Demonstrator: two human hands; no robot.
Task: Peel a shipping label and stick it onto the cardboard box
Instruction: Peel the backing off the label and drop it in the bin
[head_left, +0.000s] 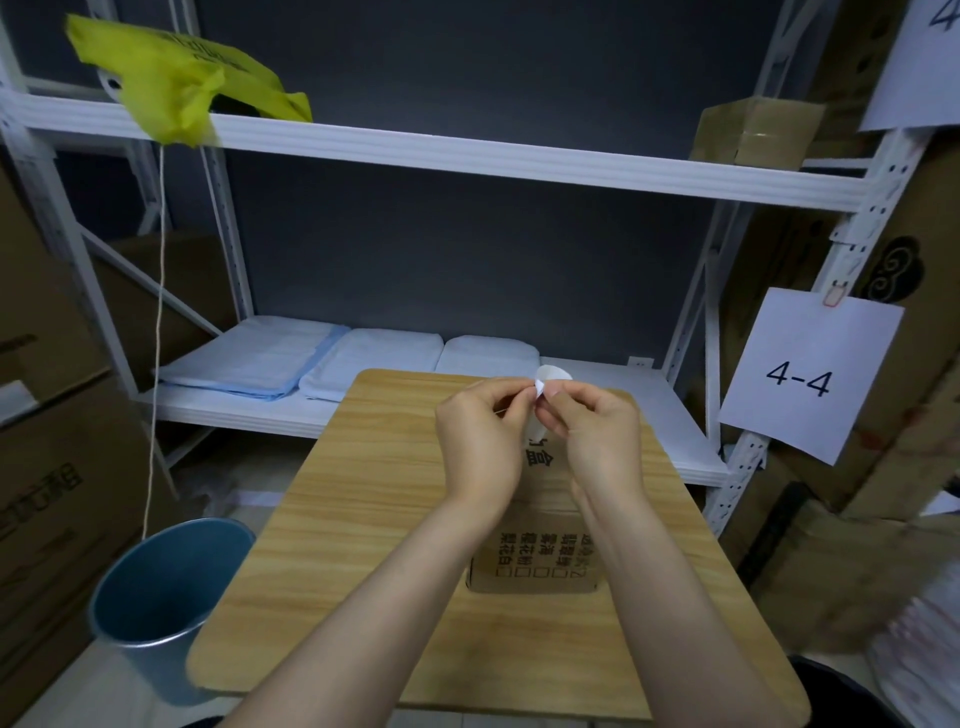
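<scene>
A small white shipping label (549, 378) is pinched between both hands above the wooden table (363, 519). My left hand (480, 441) grips its left edge with thumb and forefinger. My right hand (592, 431) grips the right side, fingers curled; the label curls upward and one corner is folded back. A brown cardboard box (535, 561) with black printed characters lies flat on the table under my wrists, partly hidden by my forearms.
A blue-grey bin (156, 597) stands on the floor at the table's left. White metal shelving (467, 156) behind holds folded pale-blue cloths (291, 358), a yellow bag (176, 78) and a small carton (753, 130). Stacked cartons flank both sides; a "4-4" paper sign (805, 374) hangs at right.
</scene>
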